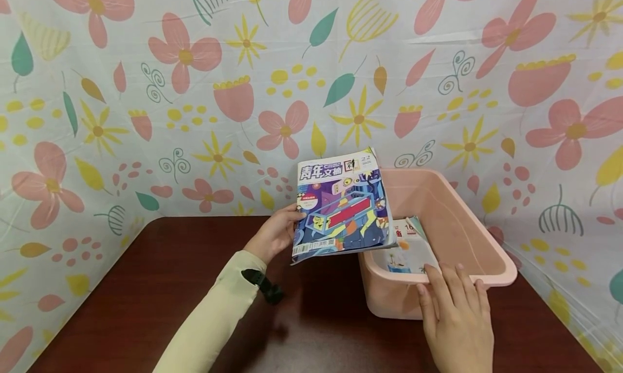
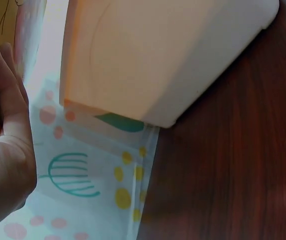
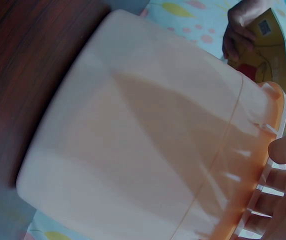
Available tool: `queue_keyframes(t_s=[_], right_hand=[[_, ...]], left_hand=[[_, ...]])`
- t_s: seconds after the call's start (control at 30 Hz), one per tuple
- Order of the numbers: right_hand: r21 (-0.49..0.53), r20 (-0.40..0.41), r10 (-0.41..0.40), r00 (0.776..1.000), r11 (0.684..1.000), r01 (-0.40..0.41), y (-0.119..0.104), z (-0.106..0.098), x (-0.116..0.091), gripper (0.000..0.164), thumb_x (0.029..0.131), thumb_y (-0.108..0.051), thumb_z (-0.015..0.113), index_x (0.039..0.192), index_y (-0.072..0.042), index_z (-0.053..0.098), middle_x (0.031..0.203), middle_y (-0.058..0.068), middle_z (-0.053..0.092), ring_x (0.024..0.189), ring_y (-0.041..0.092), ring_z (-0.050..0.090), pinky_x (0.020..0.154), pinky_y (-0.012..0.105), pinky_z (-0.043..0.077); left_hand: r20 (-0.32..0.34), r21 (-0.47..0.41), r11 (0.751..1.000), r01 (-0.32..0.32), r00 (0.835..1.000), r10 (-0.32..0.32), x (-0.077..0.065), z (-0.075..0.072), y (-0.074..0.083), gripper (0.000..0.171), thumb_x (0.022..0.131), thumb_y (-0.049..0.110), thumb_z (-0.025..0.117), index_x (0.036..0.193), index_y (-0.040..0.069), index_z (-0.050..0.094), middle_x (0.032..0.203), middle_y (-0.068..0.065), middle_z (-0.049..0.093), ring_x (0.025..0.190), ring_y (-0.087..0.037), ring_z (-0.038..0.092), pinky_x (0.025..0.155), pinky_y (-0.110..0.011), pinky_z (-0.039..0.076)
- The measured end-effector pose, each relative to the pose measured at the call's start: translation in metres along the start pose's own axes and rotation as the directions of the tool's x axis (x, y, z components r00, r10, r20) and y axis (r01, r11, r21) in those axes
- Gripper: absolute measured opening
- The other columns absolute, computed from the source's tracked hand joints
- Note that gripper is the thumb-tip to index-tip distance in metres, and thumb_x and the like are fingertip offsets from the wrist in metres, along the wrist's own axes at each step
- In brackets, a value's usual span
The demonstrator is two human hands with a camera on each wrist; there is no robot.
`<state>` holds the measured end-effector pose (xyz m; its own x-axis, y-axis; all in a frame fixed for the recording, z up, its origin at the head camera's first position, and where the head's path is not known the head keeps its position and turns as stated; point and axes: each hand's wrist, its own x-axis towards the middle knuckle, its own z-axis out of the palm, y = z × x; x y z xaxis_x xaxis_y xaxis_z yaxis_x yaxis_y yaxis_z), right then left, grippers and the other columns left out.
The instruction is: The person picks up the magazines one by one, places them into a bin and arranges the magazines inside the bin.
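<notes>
My left hand (image 1: 277,235) holds a magazine (image 1: 340,205) with a purple and blue illustrated cover by its left side, thumb on the front. The magazine is raised and tilted, its right edge overlapping the pink plastic bin (image 1: 450,227) in the head view. At the bin's near rim, my right hand (image 1: 459,319) grips the edge, fingers over the top and thumb on the outer side. Inside the bin lies another magazine (image 1: 406,248) with a pale cover, partly hidden by the near wall and the held magazine. The left wrist view catches only a sliver of the held magazine (image 2: 5,30).
The bin stands at the right of a dark reddish-brown wooden table (image 1: 146,286). Behind and beside the table hangs a white cloth (image 1: 204,124) printed with flowers and leaves. A black strap (image 1: 263,284) circles my left wrist.
</notes>
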<state>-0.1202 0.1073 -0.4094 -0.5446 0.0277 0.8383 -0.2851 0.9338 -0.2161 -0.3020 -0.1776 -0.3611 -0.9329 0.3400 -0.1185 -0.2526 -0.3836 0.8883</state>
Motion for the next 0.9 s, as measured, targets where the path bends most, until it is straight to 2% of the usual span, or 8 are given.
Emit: queue_keyframes(t_s=[0.33,0.5,0.77,0.9], right_hand=[[-0.004,-0.003,0.0,1.0,1.0,0.0,0.0,0.001,0.0,0.056,0.102,-0.051,0.032,0.122,-0.005,0.059,0.119,0.02,0.056,0.123,0.043,0.043,0.112,0.056,0.018],[-0.003,0.004,0.004,1.0,1.0,-0.004,0.0,0.0,0.0,0.06,0.102,-0.053,0.03,0.122,-0.005,0.06,0.119,0.021,0.056,0.123,0.043,0.042,0.112,0.056,0.017],[-0.017,0.037,0.017,0.999,1.0,-0.016,0.0,-0.001,0.0,0.063,0.101,-0.055,0.028,0.123,-0.004,0.059,0.122,0.022,0.055,0.124,0.043,0.041,0.113,0.055,0.015],[-0.023,0.056,0.027,0.998,0.999,-0.026,-0.001,-0.002,0.0,0.061,0.102,-0.053,0.029,0.125,-0.005,0.058,0.124,0.021,0.054,0.126,0.042,0.04,0.114,0.055,0.014]], left_hand=[[0.025,0.036,0.999,-0.006,1.0,0.005,0.007,0.026,0.0,0.047,0.099,0.001,0.043,0.146,0.007,0.039,0.131,-0.017,0.055,0.096,-0.018,0.063,0.075,-0.03,0.054],[0.017,0.041,0.999,0.003,1.0,-0.004,0.009,0.038,0.0,0.047,0.099,0.002,0.044,0.145,0.007,0.039,0.134,-0.018,0.054,0.098,-0.019,0.063,0.077,-0.031,0.054],[0.017,0.041,0.999,0.006,1.0,-0.007,0.014,0.056,-0.002,0.046,0.099,0.001,0.044,0.144,0.008,0.042,0.131,-0.017,0.056,0.104,-0.023,0.063,0.091,-0.04,0.05],[0.013,0.046,0.999,0.004,1.0,-0.004,0.016,0.065,-0.003,0.045,0.098,0.001,0.045,0.143,0.008,0.044,0.129,-0.016,0.058,0.105,-0.024,0.063,0.094,-0.041,0.049]])
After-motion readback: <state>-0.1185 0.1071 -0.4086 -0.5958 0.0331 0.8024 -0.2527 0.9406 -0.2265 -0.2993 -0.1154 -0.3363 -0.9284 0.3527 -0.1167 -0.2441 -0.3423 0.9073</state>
